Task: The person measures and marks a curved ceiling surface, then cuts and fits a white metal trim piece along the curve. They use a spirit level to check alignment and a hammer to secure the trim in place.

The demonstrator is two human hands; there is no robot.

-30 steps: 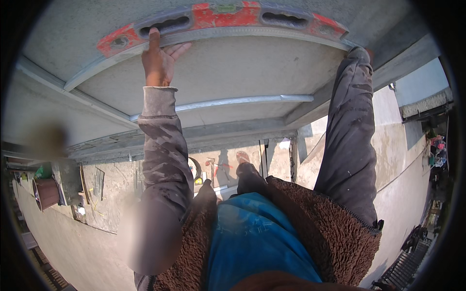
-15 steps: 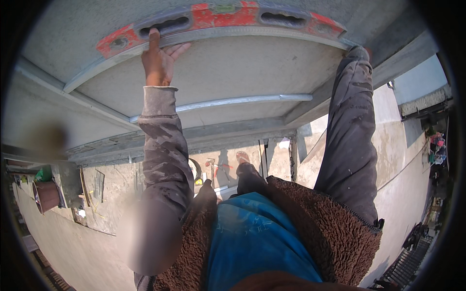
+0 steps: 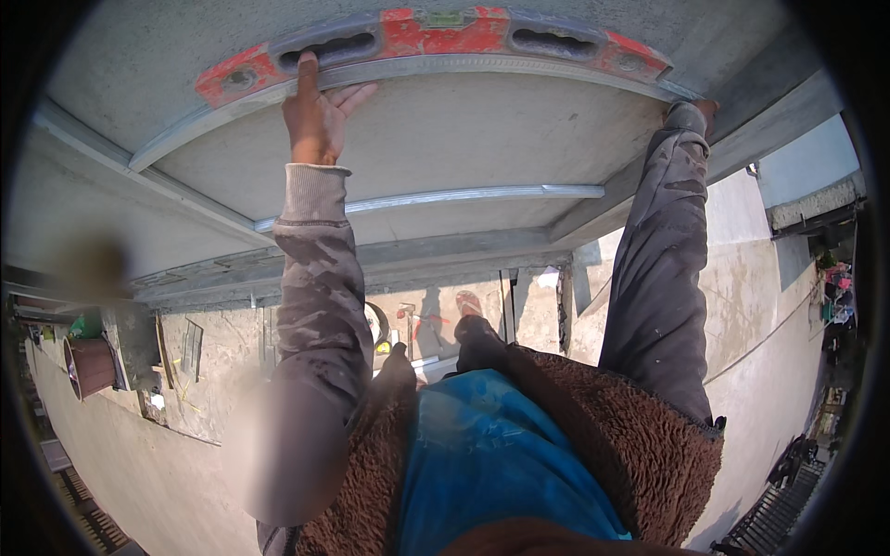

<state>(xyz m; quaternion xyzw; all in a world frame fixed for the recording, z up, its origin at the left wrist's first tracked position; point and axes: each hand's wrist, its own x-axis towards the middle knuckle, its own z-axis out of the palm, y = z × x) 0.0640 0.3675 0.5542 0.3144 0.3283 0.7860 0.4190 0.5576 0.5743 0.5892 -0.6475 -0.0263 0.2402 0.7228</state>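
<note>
Overhead, a red and grey spirit level (image 3: 445, 35) with a greenish vial lies along a thin metal channel (image 3: 491, 64). My left hand (image 3: 315, 119) holds the level near its left end. Its thumb reaches onto the level at the left hand slot, while the other fingers stretch under the channel. At the channel's right end is my right hand (image 3: 707, 111); the sleeve and wrist hide most of it, and its fingers cannot be made out.
A second metal channel (image 3: 482, 194) crosses the ceiling recess nearer me. Concrete beams (image 3: 742, 139) frame it. Far below, a hammer (image 3: 407, 313) and a yellow tape measure (image 3: 383, 347) lie on the floor. A brown bucket (image 3: 90, 368) stands at the left.
The level, channel and both hands appear slightly farther right and lower in the picture, along with the surroundings. More of my right hand shows. My left hand's hold looks the same.
</note>
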